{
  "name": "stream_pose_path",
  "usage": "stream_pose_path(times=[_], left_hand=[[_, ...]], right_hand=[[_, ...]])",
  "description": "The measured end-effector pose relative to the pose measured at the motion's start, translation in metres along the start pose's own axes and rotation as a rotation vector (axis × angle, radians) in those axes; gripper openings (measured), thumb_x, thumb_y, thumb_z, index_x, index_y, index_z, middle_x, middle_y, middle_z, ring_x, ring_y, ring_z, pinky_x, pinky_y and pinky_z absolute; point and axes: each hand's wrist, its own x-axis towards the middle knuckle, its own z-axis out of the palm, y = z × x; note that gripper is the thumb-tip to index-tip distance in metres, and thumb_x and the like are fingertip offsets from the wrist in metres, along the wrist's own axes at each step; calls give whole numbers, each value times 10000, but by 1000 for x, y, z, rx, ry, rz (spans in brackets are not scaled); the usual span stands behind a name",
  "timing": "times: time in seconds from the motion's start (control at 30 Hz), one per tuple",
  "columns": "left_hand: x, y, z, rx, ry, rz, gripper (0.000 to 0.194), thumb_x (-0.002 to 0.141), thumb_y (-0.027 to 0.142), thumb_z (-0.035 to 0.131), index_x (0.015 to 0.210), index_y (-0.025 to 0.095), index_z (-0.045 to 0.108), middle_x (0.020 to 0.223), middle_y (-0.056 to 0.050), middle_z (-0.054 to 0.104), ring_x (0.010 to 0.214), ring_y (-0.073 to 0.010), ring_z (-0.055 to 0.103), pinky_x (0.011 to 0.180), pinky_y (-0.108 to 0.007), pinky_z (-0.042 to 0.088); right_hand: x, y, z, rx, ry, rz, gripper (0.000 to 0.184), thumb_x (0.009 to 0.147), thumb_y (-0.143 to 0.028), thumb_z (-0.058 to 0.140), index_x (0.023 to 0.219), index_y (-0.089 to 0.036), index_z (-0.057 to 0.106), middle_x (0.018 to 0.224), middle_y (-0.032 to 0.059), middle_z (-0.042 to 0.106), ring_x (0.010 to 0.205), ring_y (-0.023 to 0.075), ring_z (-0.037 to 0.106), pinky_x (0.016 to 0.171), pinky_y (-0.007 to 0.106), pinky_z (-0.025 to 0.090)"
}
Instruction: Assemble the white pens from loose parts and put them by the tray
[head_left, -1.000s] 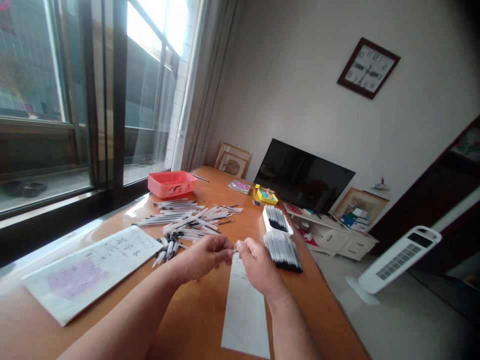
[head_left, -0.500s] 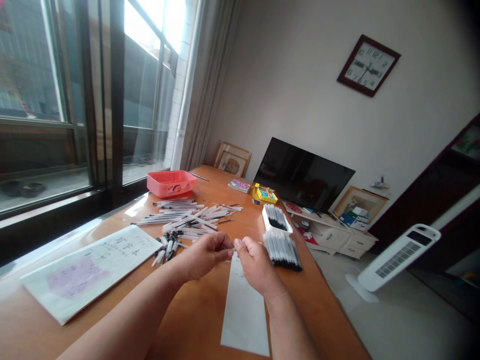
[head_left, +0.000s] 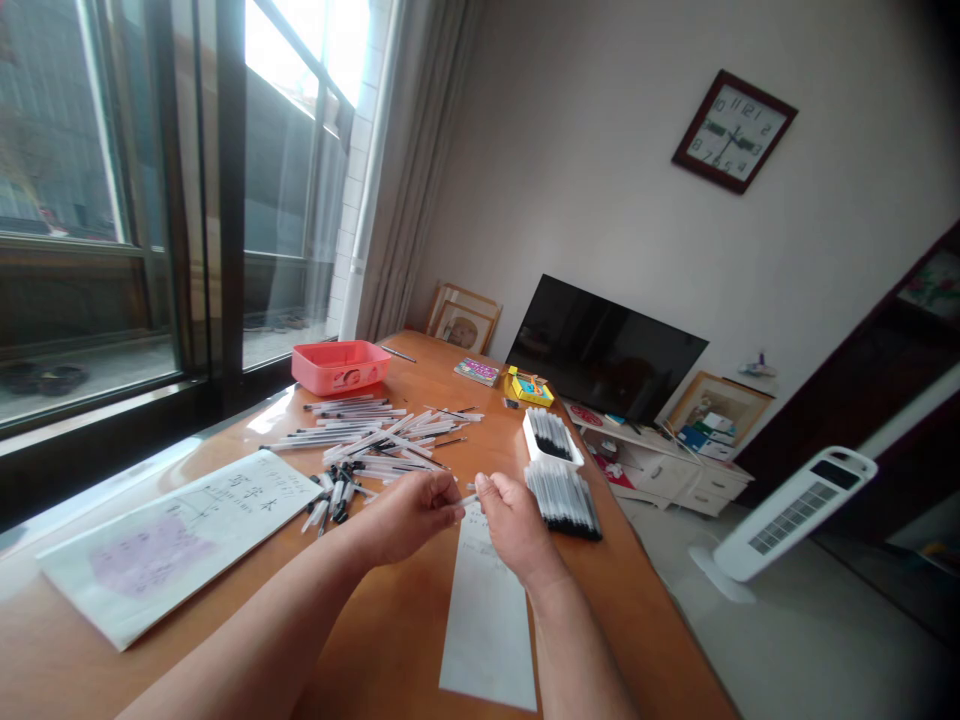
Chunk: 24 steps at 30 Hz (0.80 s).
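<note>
My left hand (head_left: 418, 515) and my right hand (head_left: 510, 520) meet above a long strip of paper (head_left: 487, 620). Both are closed in a pinch on a slim, clear pen part (head_left: 469, 499), which shows briefly between the fingertips; its ends are hidden. Left of them lies a loose heap of clear pen barrels (head_left: 382, 440), with short black-and-clear pen caps (head_left: 337, 500) at its near side. Close to the right hand lies a neat row of clear pens with black caps (head_left: 562, 500). Behind it, a white tray (head_left: 576, 456) holds more such pens.
A red plastic basket (head_left: 341, 370) stands at the table's window side. At left lies a writing booklet (head_left: 180, 545). Farther back are a yellow box (head_left: 531, 388) and a colourful booklet (head_left: 477, 371). A white tower fan (head_left: 795, 520) stands on the floor at right.
My fingertips have drawn slightly apart, and more of the clear pen part shows between them. The things on the table lie as before.
</note>
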Motion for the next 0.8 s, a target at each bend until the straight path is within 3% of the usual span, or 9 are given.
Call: stream_pose_path(times=[0.13, 0.3, 0.37, 0.5, 0.67, 0.8], left_hand=[[0, -1, 1, 45, 29, 29, 336, 839, 538, 645, 819, 202, 635, 737, -10, 618, 682, -167, 512, 632, -268, 401], [-2, 3, -3, 31, -97, -32, 444, 952, 571, 465, 821, 195, 662, 764, -46, 665, 713, -191, 574, 652, -284, 417], [-2, 2, -1, 35, -99, -32, 432, 942, 564, 489, 786, 196, 653, 750, -46, 668, 702, -190, 575, 647, -285, 416], [2, -4, 5, 27, 4, -11, 373, 870, 557, 604, 759, 202, 639, 710, -26, 649, 670, -179, 553, 626, -278, 409], [4, -6, 6, -31, -1, -20, 399, 895, 566, 579, 765, 194, 636, 708, -29, 661, 663, -170, 568, 612, -266, 411], [2, 0, 1, -42, -43, -44, 428, 932, 572, 533, 854, 180, 686, 751, -47, 694, 684, -178, 599, 613, -266, 422]], right_hand=[[1, 5, 1, 56, 15, 7, 457, 975, -565, 452, 662, -231, 444, 610, -32, 461, 604, 150, 396, 555, 267, 296], [2, 7, -2, 95, 35, 18, 452, 975, -559, 463, 668, -229, 434, 609, -40, 446, 598, 143, 373, 557, 265, 296], [3, 7, -2, 84, 41, 21, 455, 974, -559, 463, 663, -228, 440, 609, -40, 439, 604, 145, 377, 563, 265, 302], [4, 8, 1, 83, 56, 44, 469, 967, -573, 470, 650, -229, 442, 593, -40, 410, 609, 149, 387, 557, 264, 305], [4, 8, -1, 234, 55, 104, 498, 958, -638, 463, 698, -219, 528, 592, -25, 481, 583, 150, 437, 543, 263, 344], [3, 3, -3, 407, 45, 125, 457, 963, -624, 485, 879, -198, 626, 707, -3, 598, 576, 132, 478, 548, 253, 383]])
